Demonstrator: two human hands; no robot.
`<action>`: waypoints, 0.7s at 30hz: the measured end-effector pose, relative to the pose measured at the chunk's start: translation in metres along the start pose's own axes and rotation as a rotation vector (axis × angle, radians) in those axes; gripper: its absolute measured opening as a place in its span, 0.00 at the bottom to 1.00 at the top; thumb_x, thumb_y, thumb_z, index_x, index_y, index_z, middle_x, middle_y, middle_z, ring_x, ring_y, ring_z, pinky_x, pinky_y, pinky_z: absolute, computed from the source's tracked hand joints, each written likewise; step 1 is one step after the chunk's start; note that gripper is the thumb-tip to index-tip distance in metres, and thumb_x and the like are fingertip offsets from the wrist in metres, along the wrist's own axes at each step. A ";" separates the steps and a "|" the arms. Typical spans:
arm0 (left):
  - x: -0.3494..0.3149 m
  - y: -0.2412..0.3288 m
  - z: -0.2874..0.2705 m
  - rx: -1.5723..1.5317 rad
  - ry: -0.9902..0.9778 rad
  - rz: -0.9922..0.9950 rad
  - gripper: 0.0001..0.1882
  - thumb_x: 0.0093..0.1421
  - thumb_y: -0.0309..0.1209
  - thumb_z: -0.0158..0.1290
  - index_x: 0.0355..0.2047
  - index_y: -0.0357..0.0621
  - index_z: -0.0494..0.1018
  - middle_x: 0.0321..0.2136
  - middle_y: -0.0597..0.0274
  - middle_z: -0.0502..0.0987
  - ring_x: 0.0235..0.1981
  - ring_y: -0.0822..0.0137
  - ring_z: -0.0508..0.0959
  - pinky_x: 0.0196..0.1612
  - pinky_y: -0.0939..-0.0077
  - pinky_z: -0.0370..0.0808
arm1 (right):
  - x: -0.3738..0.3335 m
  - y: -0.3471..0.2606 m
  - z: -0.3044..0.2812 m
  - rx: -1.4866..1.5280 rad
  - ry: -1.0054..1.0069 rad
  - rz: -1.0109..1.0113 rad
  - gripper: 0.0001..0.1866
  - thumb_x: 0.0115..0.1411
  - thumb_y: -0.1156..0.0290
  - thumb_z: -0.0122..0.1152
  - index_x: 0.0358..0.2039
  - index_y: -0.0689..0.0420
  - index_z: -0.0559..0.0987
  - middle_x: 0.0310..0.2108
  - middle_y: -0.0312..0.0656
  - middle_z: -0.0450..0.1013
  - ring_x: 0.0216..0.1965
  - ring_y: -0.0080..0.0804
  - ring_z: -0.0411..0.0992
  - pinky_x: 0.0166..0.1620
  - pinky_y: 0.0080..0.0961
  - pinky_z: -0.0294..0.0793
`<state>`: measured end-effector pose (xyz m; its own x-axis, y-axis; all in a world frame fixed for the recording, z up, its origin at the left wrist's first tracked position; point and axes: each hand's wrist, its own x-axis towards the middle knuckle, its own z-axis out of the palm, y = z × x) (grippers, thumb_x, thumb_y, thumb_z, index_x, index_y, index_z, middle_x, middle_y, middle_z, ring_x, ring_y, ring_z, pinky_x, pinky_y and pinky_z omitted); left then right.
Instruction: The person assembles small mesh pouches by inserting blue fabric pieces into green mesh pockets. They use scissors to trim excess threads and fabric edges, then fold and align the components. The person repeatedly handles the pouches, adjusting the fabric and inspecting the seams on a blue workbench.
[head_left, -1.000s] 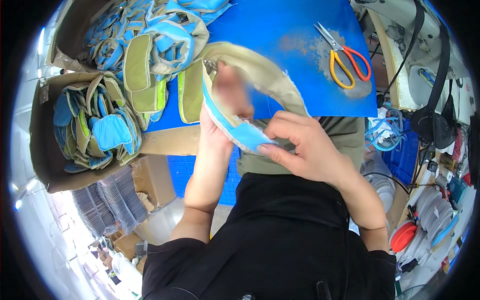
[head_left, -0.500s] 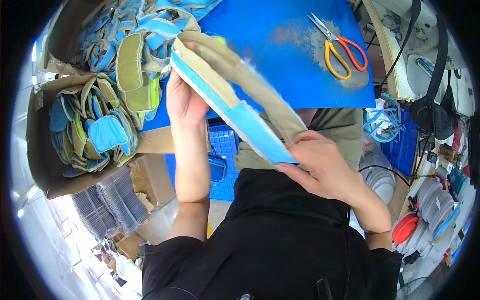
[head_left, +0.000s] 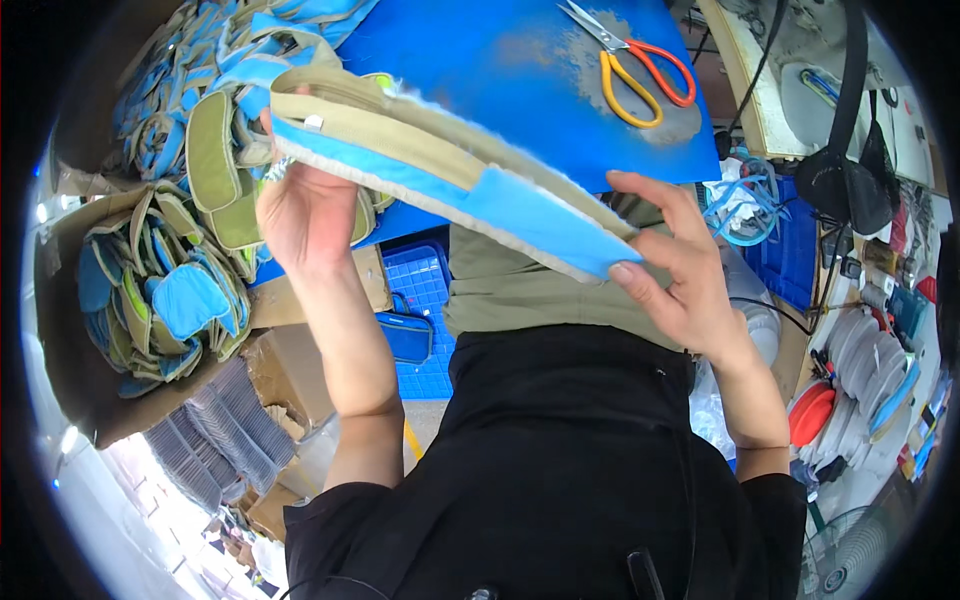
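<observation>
The fabric loop, khaki with blue panels, hangs in the air between my two grips, slanting down to the right above my trousers and the near edge of the blue counter. My left grip is closed on its higher end, partly hidden behind the cloth; my right grip pinches just the lower blue tip, with the forefinger lifted clear. That light pinch is what I trust least: a small tug from the left could slide the tip free, and the loop would probably swing down onto my lap. The far edge looks fuzzy and frayed, so stretching the two ends apart too hard might draw threads out or pull the seam crooked. Turning one wrist alone could fold the soft sides together. On the left, the heap of similar strips lies close enough that a careless sweep could snag the loop on it, and the packed carton below could swallow a dropped end. Farther off to the right, the scissors lie with their handles toward me; a wide reach could knock them or catch the cloth.
</observation>
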<state>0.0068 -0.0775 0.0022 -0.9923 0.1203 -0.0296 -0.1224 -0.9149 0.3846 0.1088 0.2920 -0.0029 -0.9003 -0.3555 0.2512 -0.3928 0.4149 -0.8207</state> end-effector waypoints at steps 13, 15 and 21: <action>-0.001 0.005 0.010 -0.061 -0.014 -0.041 0.26 0.63 0.20 0.52 0.63 0.43 0.72 0.66 0.50 0.71 0.68 0.54 0.68 0.72 0.41 0.61 | 0.003 0.007 0.001 0.038 0.030 -0.001 0.08 0.56 0.69 0.72 0.29 0.59 0.82 0.34 0.43 0.78 0.47 0.43 0.77 0.50 0.39 0.67; -0.003 0.003 0.012 -0.048 0.000 -0.040 0.25 0.64 0.20 0.51 0.63 0.43 0.72 0.65 0.50 0.71 0.67 0.54 0.70 0.71 0.43 0.63 | 0.003 0.006 0.000 0.037 0.032 -0.004 0.08 0.56 0.69 0.72 0.29 0.59 0.82 0.34 0.43 0.78 0.47 0.43 0.77 0.50 0.39 0.67; -0.004 -0.005 0.020 -0.078 0.030 -0.011 0.25 0.65 0.19 0.51 0.63 0.43 0.71 0.65 0.49 0.72 0.67 0.53 0.70 0.71 0.44 0.64 | 0.000 0.003 -0.001 0.030 0.043 0.022 0.08 0.55 0.69 0.72 0.28 0.58 0.82 0.33 0.42 0.78 0.47 0.42 0.76 0.50 0.38 0.67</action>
<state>0.0123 -0.0657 0.0191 -0.9908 0.1205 -0.0613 -0.1337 -0.9408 0.3114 0.1073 0.2934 -0.0048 -0.9161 -0.3097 0.2546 -0.3678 0.3964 -0.8412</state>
